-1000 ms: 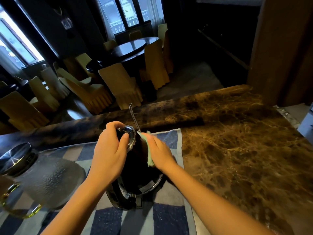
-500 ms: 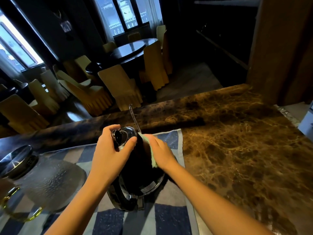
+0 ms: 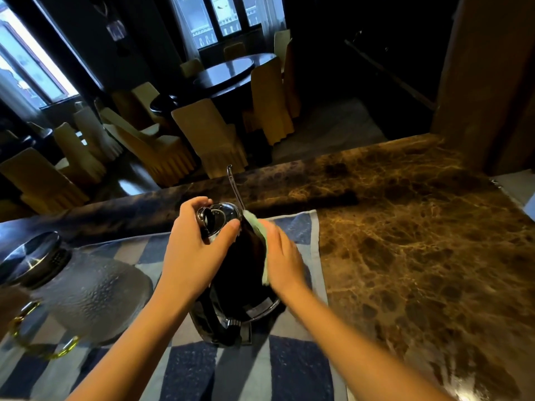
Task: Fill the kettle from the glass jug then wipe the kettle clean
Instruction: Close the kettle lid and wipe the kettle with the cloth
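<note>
On a marble worktop (image 3: 405, 256), a striped towel (image 3: 292, 371) carries a glass jug (image 3: 95, 290) at left and a black kettle (image 3: 243, 273) in the middle. The left hand (image 3: 194, 256) grips the kettle's top. The right hand (image 3: 282, 261) presses a green cloth (image 3: 254, 224) flat against its side. Steady downward strokes would suit best.

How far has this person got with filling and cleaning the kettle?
Filling looks done: the glass jug stands aside, lid on. Wiping is in hand: the left hand grips the kettle while the right hand presses a green cloth against its side. What remains unwiped I cannot tell.
</note>
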Demonstrator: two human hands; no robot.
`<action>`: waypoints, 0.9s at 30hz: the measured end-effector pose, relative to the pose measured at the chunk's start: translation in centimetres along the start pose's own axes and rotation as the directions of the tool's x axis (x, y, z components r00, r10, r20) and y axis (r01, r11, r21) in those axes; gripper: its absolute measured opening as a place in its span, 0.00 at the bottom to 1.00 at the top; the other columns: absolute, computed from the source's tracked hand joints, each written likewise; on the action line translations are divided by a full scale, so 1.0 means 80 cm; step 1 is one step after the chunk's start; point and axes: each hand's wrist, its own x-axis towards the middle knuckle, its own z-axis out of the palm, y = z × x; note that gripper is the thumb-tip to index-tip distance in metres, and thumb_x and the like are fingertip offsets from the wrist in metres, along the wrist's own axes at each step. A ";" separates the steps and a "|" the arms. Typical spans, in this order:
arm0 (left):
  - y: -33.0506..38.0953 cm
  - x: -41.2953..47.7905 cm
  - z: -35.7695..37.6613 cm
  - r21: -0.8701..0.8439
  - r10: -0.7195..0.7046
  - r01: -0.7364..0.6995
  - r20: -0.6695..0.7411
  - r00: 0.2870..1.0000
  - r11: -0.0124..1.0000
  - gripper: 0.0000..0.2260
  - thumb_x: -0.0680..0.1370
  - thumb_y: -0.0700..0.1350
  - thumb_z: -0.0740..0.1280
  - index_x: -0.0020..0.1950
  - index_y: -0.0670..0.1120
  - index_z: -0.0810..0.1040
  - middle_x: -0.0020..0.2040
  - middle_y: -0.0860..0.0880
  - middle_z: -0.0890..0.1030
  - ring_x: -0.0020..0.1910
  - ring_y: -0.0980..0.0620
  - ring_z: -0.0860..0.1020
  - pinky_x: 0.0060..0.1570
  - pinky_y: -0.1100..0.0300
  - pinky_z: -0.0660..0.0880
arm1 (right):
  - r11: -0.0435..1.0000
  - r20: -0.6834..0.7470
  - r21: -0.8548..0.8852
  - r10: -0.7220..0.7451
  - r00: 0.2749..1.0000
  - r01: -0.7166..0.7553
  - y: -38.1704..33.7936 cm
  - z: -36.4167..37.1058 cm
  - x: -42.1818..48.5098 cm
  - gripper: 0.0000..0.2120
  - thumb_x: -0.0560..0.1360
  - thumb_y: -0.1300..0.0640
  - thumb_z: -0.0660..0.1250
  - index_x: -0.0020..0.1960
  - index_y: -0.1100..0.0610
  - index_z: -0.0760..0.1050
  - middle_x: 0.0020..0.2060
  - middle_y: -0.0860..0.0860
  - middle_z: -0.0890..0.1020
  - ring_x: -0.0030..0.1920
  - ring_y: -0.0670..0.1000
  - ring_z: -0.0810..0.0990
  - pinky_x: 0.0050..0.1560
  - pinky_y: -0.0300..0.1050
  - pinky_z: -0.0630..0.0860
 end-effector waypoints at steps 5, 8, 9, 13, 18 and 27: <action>-0.001 0.001 -0.002 -0.008 -0.001 0.002 0.024 1.000 1.000 0.25 0.73 0.52 0.70 0.67 0.49 0.66 0.61 0.48 0.75 0.59 0.49 0.75 0.58 0.51 0.75 | 0.966 0.026 -0.107 -0.236 0.971 0.237 -0.009 0.044 -0.133 0.34 0.70 0.28 0.29 0.70 0.40 0.22 0.71 0.38 0.24 0.72 0.42 0.25 0.72 0.41 0.30; 0.001 -0.001 -0.002 -0.009 0.004 -0.003 0.039 0.999 1.000 0.29 0.69 0.58 0.67 0.67 0.49 0.66 0.59 0.51 0.75 0.57 0.53 0.75 0.52 0.63 0.72 | 0.931 -0.058 -0.062 -0.364 0.930 0.360 -0.054 0.038 -0.097 0.35 0.73 0.31 0.34 0.76 0.44 0.35 0.74 0.36 0.32 0.75 0.42 0.32 0.73 0.39 0.35; 0.003 -0.001 -0.002 -0.013 -0.003 0.004 0.036 0.999 1.000 0.29 0.68 0.58 0.66 0.67 0.50 0.66 0.59 0.51 0.75 0.56 0.52 0.75 0.52 0.61 0.73 | 0.955 -0.114 -0.057 -0.296 0.948 0.292 -0.058 0.031 -0.067 0.36 0.73 0.31 0.35 0.77 0.45 0.46 0.76 0.37 0.41 0.77 0.43 0.41 0.75 0.41 0.43; 0.001 -0.001 0.000 -0.018 -0.024 0.024 0.027 0.999 1.000 0.26 0.72 0.55 0.69 0.67 0.50 0.65 0.60 0.48 0.76 0.57 0.50 0.76 0.57 0.52 0.76 | 0.986 -0.175 0.161 -0.007 0.985 0.035 -0.016 0.019 -0.016 0.23 0.79 0.39 0.44 0.66 0.40 0.71 0.65 0.40 0.74 0.66 0.43 0.71 0.66 0.45 0.69; 0.000 -0.002 0.000 -0.002 0.011 -0.011 0.014 1.000 1.000 0.24 0.74 0.51 0.68 0.67 0.48 0.65 0.60 0.52 0.73 0.58 0.52 0.74 0.53 0.62 0.71 | 0.996 -0.150 0.094 0.007 0.989 0.008 -0.011 0.034 -0.108 0.29 0.70 0.32 0.42 0.68 0.32 0.36 0.72 0.31 0.44 0.73 0.36 0.43 0.76 0.46 0.50; -0.001 -0.003 -0.001 -0.086 -0.040 0.042 0.032 0.999 0.995 0.26 0.71 0.51 0.71 0.66 0.49 0.65 0.59 0.52 0.74 0.57 0.53 0.76 0.60 0.48 0.76 | 0.978 0.385 0.085 0.145 0.911 -0.192 -0.013 0.006 0.088 0.28 0.62 0.29 0.56 0.49 0.43 0.82 0.55 0.53 0.83 0.61 0.60 0.77 0.68 0.66 0.65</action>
